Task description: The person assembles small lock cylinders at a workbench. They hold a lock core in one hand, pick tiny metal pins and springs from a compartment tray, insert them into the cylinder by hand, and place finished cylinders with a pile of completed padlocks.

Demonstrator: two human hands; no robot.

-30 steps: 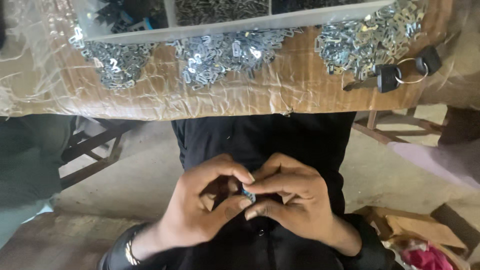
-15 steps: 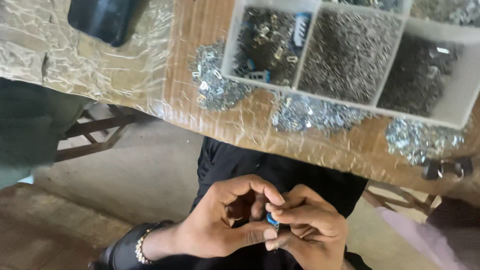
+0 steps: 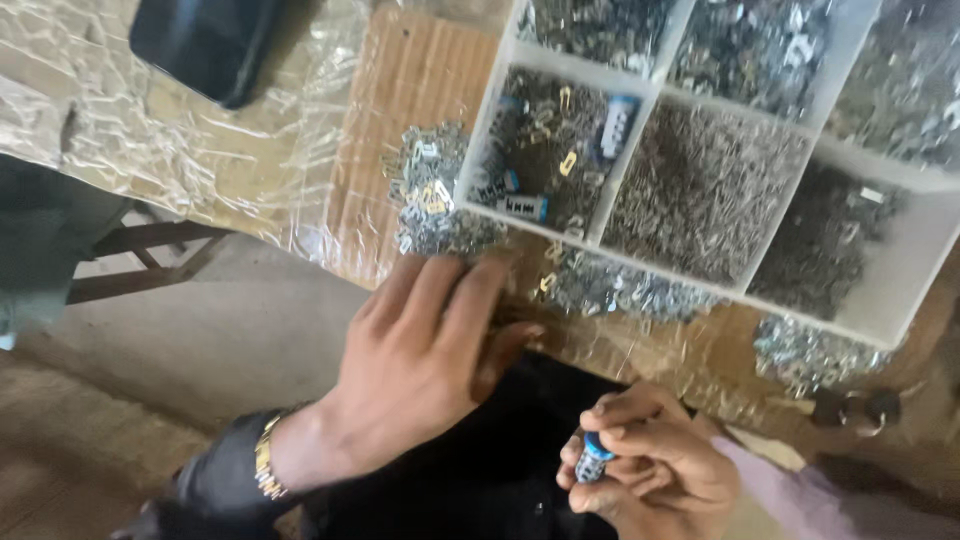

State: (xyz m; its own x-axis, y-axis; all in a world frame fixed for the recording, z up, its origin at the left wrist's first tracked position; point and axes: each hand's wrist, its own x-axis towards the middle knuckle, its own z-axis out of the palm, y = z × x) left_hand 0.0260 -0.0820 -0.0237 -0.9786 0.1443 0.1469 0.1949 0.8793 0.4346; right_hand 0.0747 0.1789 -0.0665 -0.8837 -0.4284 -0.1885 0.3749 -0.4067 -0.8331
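Soft, even daylight fills the scene, fairly dim, with no hard shadows. Beyond the left hand's fingers [image 3: 440, 290], the clear crinkled plastic sheet [image 3: 190, 150] over the brown tabletop [image 3: 400, 90] throws pale glare. The whole frame is smeared by motion blur; the small metal parts in the white divided plastic tray [image 3: 640, 120] blur into grey speckle.

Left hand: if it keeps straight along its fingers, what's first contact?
Likely the loose pile of small metal parts on the table edge just ahead of the left hand, before the white divided tray; depth is unclear.
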